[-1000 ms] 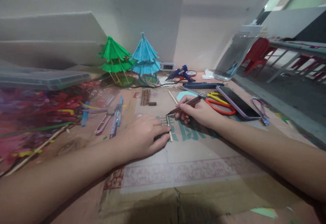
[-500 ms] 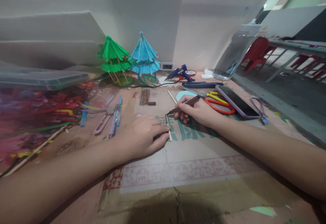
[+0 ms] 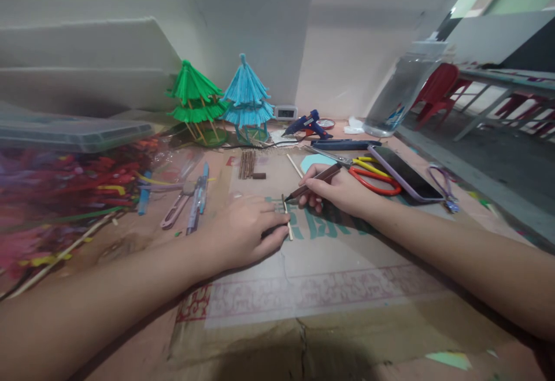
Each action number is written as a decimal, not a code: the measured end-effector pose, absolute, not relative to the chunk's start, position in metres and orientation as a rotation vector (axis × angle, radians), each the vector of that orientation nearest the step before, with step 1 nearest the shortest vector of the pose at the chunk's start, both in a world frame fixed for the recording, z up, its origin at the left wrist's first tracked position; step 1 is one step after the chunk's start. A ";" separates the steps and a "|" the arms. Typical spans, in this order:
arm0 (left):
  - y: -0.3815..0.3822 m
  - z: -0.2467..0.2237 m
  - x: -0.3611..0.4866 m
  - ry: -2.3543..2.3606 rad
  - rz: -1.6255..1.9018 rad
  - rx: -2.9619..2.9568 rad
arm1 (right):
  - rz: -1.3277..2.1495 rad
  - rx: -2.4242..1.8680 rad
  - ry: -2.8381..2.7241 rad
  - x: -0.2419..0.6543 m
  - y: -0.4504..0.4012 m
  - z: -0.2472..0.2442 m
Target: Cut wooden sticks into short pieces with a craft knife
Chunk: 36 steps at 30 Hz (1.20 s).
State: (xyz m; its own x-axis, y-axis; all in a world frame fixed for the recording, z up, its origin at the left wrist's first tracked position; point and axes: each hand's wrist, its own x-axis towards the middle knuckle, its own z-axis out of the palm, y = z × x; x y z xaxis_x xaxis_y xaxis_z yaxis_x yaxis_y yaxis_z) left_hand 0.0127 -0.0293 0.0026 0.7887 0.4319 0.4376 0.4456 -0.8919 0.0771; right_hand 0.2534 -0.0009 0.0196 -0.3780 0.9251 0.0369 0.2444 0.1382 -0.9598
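A thin pale wooden stick (image 3: pixel 291 232) lies on the cardboard mat, its far end coloured dark brown. My left hand (image 3: pixel 247 228) is closed on the stick, thumb and fingertips holding it at the middle. In my right hand (image 3: pixel 332 187) is a brown marker (image 3: pixel 298 193), gripped like a pen, its tip touching the stick near the far end. Beyond my hands are several brown sticks (image 3: pixel 247 165) in a row, with a brown marker cap (image 3: pixel 259 176) beside them. Another pale stick (image 3: pixel 295 165) lies by a mint-green paper piece (image 3: pixel 316 162).
Scissors (image 3: pixel 375 178) and a phone (image 3: pixel 405 173) lie to the right, a large clear bottle (image 3: pixel 396 92) behind them. At the back stand green (image 3: pixel 197 97) and blue (image 3: pixel 246 95) paper pagodas and a glue gun (image 3: pixel 309 125). Cutters (image 3: pixel 177 207) and red craft scraps (image 3: pixel 87 190) are left.
The marker tip has shifted slightly toward me and to the right along the stick, and more of the far end looks brown. My left hand keeps its place.
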 end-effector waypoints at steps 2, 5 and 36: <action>-0.029 0.002 0.013 -0.724 -0.703 -2.945 | 1.306 -1.116 -1.762 0.254 -0.001 0.020; -0.029 0.002 0.012 -0.728 -0.708 -2.953 | 1.317 -1.103 -1.758 0.254 0.000 0.019; -0.030 0.003 0.013 -0.710 -0.727 -2.931 | 1.360 -1.092 -1.757 0.255 -0.002 0.019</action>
State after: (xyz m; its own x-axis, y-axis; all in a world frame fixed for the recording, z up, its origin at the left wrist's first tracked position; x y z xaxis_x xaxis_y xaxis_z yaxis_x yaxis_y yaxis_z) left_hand 0.0133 -0.0297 0.0026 0.7853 0.4234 0.4518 0.4417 -0.8944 0.0704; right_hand 0.2553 -0.0022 0.0186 -0.4388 0.8986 0.0055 0.2196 0.1132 -0.9690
